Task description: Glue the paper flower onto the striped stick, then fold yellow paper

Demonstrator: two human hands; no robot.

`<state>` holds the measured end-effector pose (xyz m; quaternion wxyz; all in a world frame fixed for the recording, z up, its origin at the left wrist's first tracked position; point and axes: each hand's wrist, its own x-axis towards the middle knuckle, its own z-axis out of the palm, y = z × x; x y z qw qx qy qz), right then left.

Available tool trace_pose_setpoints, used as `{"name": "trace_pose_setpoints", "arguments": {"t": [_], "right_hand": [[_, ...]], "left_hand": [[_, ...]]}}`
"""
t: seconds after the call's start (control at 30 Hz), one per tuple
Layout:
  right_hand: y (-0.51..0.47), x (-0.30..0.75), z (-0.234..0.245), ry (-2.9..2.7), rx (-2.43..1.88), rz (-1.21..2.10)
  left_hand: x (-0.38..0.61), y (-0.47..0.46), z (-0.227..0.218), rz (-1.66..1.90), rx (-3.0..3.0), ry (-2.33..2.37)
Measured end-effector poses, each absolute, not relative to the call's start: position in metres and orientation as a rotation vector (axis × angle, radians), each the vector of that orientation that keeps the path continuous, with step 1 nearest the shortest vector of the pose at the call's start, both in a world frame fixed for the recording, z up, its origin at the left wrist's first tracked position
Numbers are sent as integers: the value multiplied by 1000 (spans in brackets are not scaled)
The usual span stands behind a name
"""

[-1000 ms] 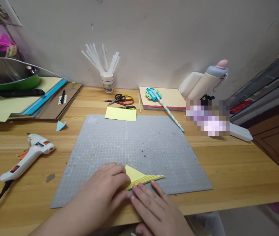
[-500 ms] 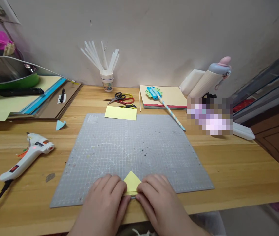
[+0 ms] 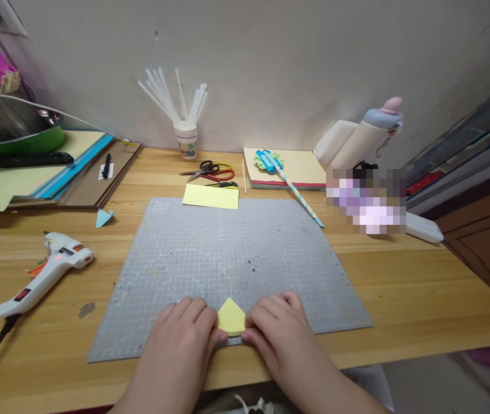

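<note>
A folded yellow paper [image 3: 230, 316] lies on the near edge of the grey cutting mat [image 3: 236, 253], only its pointed tip showing between my hands. My left hand [image 3: 184, 336] covers its left side with curled fingers pinching the paper. On the other side, my right hand [image 3: 280, 333] pinches the fold in the same way. Both hands press the paper against the mat.
A white glue gun [image 3: 44, 273] lies left of the mat. A flat yellow sheet [image 3: 210, 196], scissors [image 3: 210, 171], a cup of glue sticks [image 3: 185, 141], a paper stack with a blue striped stick [image 3: 290, 172] and a book stand behind. Folders and a green pan [image 3: 16, 138] sit far left.
My right hand moved up onto the right side of the folded paper, hiding its long pleated end. Both hands now pinch it with only the tip showing. The view shifted slightly.
</note>
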<state>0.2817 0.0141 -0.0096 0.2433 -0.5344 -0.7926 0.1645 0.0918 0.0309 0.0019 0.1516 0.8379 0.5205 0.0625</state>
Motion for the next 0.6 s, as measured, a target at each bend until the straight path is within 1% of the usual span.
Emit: {"name": "trace_pose_setpoints", "arguments": {"t": [0.33,0.6], "right_hand": [[31,284,6,-2241,-1480,552],[45,285,20,-2315,-1610,781]], "left_hand": [[94,43,17,52,2357,1422],[94,50,24,-8,2316,1405]]}}
